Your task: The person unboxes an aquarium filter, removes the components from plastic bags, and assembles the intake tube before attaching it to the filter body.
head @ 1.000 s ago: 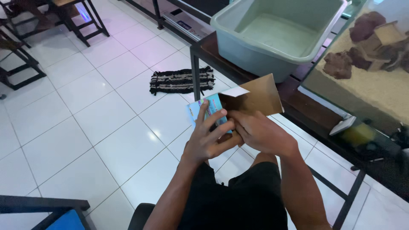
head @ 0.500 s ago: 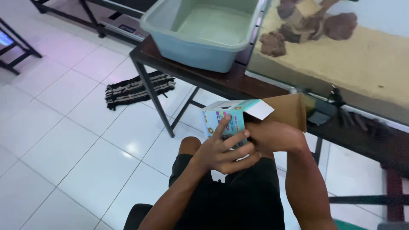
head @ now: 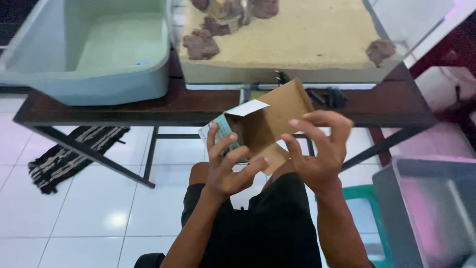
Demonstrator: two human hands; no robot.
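I hold a small cardboard box [head: 265, 124] above my lap; its outside is pale blue-green and white, its inside plain brown. The top flaps stand open, so the brown interior faces me. My left hand [head: 229, 161] grips the box's left side, fingers spread over the printed face. My right hand [head: 315, 149] is at the right flap, fingers curled near its edge and thumb under the box. What lies inside the box is hidden.
A dark table [head: 198, 106] stands just ahead, carrying a pale green plastic tub [head: 89, 87] on the left and a glass tank [head: 297, 39] with sand and brown rocks. A striped rug [head: 64, 154] lies on the white tiled floor. A grey bin [head: 431, 213] sits at right.
The view has swung to face the table straight on. The box has turned so its open brown interior faces me, and my right hand has shifted to the right flap.
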